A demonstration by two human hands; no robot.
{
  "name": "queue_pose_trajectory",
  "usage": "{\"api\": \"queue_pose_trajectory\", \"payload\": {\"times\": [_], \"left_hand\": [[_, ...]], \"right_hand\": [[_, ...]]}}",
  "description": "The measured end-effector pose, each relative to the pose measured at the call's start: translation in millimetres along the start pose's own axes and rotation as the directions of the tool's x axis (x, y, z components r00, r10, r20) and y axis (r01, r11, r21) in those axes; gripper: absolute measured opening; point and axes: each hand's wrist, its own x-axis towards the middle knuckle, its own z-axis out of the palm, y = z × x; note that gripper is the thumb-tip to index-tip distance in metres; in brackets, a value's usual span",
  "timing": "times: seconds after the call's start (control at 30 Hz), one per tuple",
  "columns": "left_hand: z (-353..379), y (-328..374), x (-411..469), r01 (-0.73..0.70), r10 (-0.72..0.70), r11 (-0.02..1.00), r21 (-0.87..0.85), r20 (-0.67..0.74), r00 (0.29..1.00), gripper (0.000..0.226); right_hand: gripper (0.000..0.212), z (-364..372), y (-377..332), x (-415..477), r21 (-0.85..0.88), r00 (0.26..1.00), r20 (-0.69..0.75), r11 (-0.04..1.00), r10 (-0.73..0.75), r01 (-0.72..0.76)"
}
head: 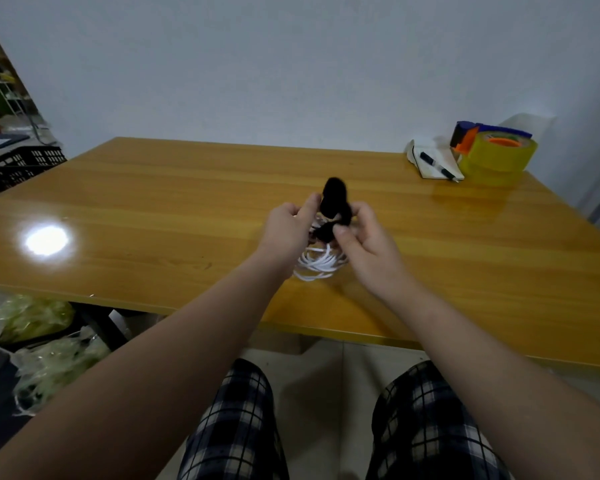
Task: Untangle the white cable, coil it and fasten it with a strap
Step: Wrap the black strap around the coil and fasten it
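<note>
table (187, 188), one cable (317, 264), one strap (335, 200)

Pale wall (291, 64), glossy wooden table (153, 188), light glare (45, 240)

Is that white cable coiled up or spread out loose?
Coiled: white cable forms bundled loops below left hand and right hand, both gripping the black strap.
</note>
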Motion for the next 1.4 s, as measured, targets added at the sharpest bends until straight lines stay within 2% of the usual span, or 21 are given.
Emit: {"api": "queue_pose_trajectory", "payload": {"times": [0.07,0.1,0.2,0.27,0.3,0.37,0.43,0.53,0.6,0.67,0.7,0.73,0.8,0.87,0.9,1.03,1.1,1.23,1.33,1.4], "left_hand": [[-0.4,2.2,-1.5,-0.029,0.029,0.999,-0.023,0.009,1.000,0.036],[-1.5,2.0,-2.3,-0.056,0.057,0.998,-0.018,0.023,0.998,0.036],[-4.8,-2.1,-3.0,-0.145,0.145,0.989,-0.004,0.062,0.988,0.038],[-5.8,-4.5,-2.6,-0.163,0.162,0.987,0.003,0.039,0.986,0.039],[-5.5,-4.4,-2.9,-0.164,0.164,0.986,0.004,0.021,0.986,0.037],[-3.7,-2.2,-3.2,-0.189,0.189,0.982,-0.012,-0.004,0.982,0.033],[-2.0,-2.5,-4.8,-0.207,0.207,0.978,0.019,0.000,0.978,0.032],[0.6,-7.5,-5.6,-0.200,0.203,0.972,0.124,-0.011,0.979,0.033],[2.9,-5.1,-4.5,-0.178,0.187,0.973,0.149,-0.044,0.981,0.032],[4.3,2.0,-1.6,-0.170,0.180,0.971,0.170,-0.044,0.983,0.031],[4.9,5.1,-0.7,-0.172,0.180,0.968,0.184,-0.027,0.983,0.031],[5.9,6.7,0.3,-0.169,0.175,0.966,0.196,-0.011,0.985,0.032],[7.8,7.4,0.7,-0.136,0.140,0.976,0.170,-0.016,0.990,0.033],[9.4,7.7,-0.4,-0.097,0.100,0.989,0.108,-0.022,0.995,0.034],[10.2,8.5,-1.9,-0.087,0.088,0.992,0.094,-0.015,0.996,0.034],[11.7,11.4,-5.3,-0.074,0.073,0.988,0.136,0.011,0.997,0.036],[12.4,12.0,-6.3,-0.076,0.073,0.985,0.153,0.027,0.997,0.037],[12.3,9.7,-7.9,-0.092,0.086,0.978,0.188,0.042,0.995,0.035],[14.3,8.6,-9.1,-0.105,0.089,0.977,0.187,0.087,0.992,0.034],[13.8,9.2,-9.5,-0.115,0.092,0.977,0.180,0.132,0.987,0.030]], "right_hand": [[0.020,-1.4,-2.0,4.1,0.134,0.986,-0.159,0.991,0.041,-0.020],[0.020,-2.9,-3.6,6.5,0.145,0.976,-0.213,0.989,0.042,-0.011],[0.023,-8.9,-5.8,9.7,0.165,0.985,-0.166,0.986,0.042,-0.014],[0.023,-12.1,-4.8,7.4,0.048,0.995,-0.101,0.999,0.003,0.002],[0.019,-12.9,-4.3,6.6,-0.098,0.997,-0.067,0.995,-0.040,0.033],[0.013,-11.1,-0.9,5.6,-0.369,0.994,-0.004,0.924,-0.111,0.102],[0.008,-9.4,-2.3,6.7,-0.415,0.998,0.022,0.908,-0.059,0.063],[0.011,-13.1,-7.2,12.7,-0.417,0.987,0.119,0.908,0.108,-0.049],[0.010,-15.6,-11.3,16.7,-0.300,0.991,0.023,0.947,0.129,-0.116],[0.012,-16.1,-18.6,18.4,-0.017,0.981,-0.142,0.990,0.136,-0.140],[0.014,-15.0,-21.5,18.1,0.076,0.977,-0.164,0.989,0.139,-0.128],[0.015,-12.9,-23.2,17.4,0.089,0.981,-0.149,0.989,0.127,-0.115],[0.013,-9.5,-22.2,15.0,-0.118,0.994,-0.076,0.989,0.078,-0.087],[0.009,-8.0,-17.6,13.3,-0.365,0.998,-0.044,0.930,0.035,-0.049],[0.008,-7.7,-15.6,12.9,-0.437,0.999,-0.046,0.899,0.010,-0.029],[0.009,-4.8,-7.2,11.3,-0.616,0.987,-0.071,0.785,-0.143,0.069],[0.009,-5.1,-2.8,12.2,-0.630,0.989,-0.072,0.775,-0.127,0.053],[0.029,-15.0,-0.9,19.9,-0.545,0.994,-0.035,0.832,0.102,-0.104],[0.058,-22.2,-2.6,23.2,-0.475,0.984,0.012,0.867,0.180,-0.153],[0.068,-24.9,-4.3,24.7,-0.466,0.969,0.062,0.866,0.238,-0.183]]}}
